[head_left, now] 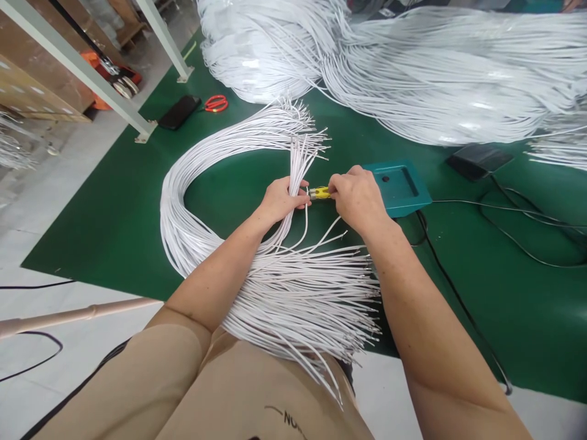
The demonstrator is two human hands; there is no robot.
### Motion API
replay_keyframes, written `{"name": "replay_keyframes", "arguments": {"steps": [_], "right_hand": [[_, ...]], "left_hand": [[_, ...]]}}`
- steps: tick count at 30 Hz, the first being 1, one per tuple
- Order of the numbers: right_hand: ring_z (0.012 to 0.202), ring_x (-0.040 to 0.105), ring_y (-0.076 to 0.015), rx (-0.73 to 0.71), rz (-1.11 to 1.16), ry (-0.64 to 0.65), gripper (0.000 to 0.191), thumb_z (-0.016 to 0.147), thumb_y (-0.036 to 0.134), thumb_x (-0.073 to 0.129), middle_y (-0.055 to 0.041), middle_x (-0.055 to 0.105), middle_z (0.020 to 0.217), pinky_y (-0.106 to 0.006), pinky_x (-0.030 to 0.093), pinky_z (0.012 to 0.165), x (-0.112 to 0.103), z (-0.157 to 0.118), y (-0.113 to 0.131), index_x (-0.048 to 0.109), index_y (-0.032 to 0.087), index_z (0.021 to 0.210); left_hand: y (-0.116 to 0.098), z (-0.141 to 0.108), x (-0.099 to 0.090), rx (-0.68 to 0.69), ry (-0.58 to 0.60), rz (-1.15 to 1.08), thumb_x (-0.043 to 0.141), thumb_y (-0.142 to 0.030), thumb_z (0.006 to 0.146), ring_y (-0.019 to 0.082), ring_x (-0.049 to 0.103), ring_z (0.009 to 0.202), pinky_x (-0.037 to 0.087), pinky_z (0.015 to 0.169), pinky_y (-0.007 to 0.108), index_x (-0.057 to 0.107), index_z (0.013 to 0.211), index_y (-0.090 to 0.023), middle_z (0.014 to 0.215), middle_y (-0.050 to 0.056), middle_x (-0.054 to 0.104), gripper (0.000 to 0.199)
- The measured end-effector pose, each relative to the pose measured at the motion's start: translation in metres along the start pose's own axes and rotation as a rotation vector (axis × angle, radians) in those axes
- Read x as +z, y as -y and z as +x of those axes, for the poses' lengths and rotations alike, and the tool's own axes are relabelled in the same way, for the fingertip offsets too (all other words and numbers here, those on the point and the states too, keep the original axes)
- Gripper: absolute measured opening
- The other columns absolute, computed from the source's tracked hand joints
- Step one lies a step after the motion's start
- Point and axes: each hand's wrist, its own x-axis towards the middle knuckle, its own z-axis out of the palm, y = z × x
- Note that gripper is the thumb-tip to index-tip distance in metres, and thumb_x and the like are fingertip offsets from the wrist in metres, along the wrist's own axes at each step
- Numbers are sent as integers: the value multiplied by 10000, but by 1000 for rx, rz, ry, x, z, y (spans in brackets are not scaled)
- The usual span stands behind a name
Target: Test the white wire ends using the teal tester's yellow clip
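My left hand (280,200) is closed around a small upright bunch of white cables (298,165). In my right hand (355,194) is a yellow-handled tool (320,193), its metal end pointing left at a cable beside my left fingers. The tool's exact type is too small to tell. A large bundle of white cables (183,183) curves round to the left, with one set of ends above my left hand. The other ends (316,293) spread out between my forearms, near my body. Right behind my right hand sits a teal tray-like device (403,186).
On the green tabletop (458,275), large white cable bundles (435,73) lie across the back. Red-handled scissors (215,103) and a black phone-like object (180,112) are at the back left, near a metal post (105,79). Black cords (452,287) run across the right side.
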Motion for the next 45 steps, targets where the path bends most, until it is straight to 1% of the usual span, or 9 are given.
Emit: {"name": "replay_keyframes", "arguments": {"steps": [12,15,17,21,31,34,38,42,45], "right_hand": [[892,536,-315,54,70,-33,269,858,169,421,-138,611,702,-442,434,744,5,1,0,687,159,818],[996,543,-305,54,56,-98,253,882,202,433,-132,667,842,-504,415,916,5,-5,-3,683,171,905],[1161,499,-308,131,17,-205,272,905,226,428,-137,673,1093,-579,278,1070,5,-13,-6,652,174,1051],[1377,319,-359,356,-40,-323,422,942,296,401,-201,447,1453,-680,134,1090,6,-28,-14,489,144,1326],[1310,413,-337,258,171,-365,403,948,329,424,-182,514,1389,-566,287,1050,1,-36,-16,533,171,1303],[1100,551,-248,-10,401,-261,312,964,299,413,-119,656,1186,-399,413,947,-11,-40,2,641,183,1142],[952,554,-214,-360,476,-25,276,947,202,445,-80,714,917,-325,437,860,-11,-42,37,716,163,914],[872,572,-241,-320,318,141,262,910,157,474,-125,698,797,-346,427,762,-6,-45,57,721,123,830],[711,605,-198,-172,443,391,207,841,127,542,-87,695,722,-292,405,617,-11,-49,56,724,172,753]], "left_hand": [[-4,-2,2,-11,25,167,688,-155,657,159,704,641,547,768,307,621,987,-142,737,14,732,336],[-3,-2,2,-16,25,169,706,-169,647,160,708,662,546,804,314,618,984,-147,753,9,732,349],[-2,-1,2,-19,28,164,711,-177,648,159,709,665,547,814,316,617,980,-148,754,5,729,347],[-1,0,2,-34,41,146,715,-173,648,166,716,712,548,817,312,619,983,-147,747,1,719,350],[-12,-10,-8,22,19,-30,739,-175,625,132,665,693,492,635,235,633,984,-128,887,53,697,377],[-11,-11,-6,70,57,-154,756,-206,625,101,632,719,436,570,190,618,1019,-145,1026,59,677,422],[-10,-11,-4,79,83,-247,787,-243,622,73,579,682,415,567,179,601,1076,-169,895,12,657,496],[-13,-12,-6,33,114,-316,809,-232,613,92,614,788,469,718,207,640,998,-152,903,19,670,428],[-15,-12,-9,-51,140,-336,815,-249,619,94,616,806,474,766,217,687,983,-146,929,29,683,399]]}}
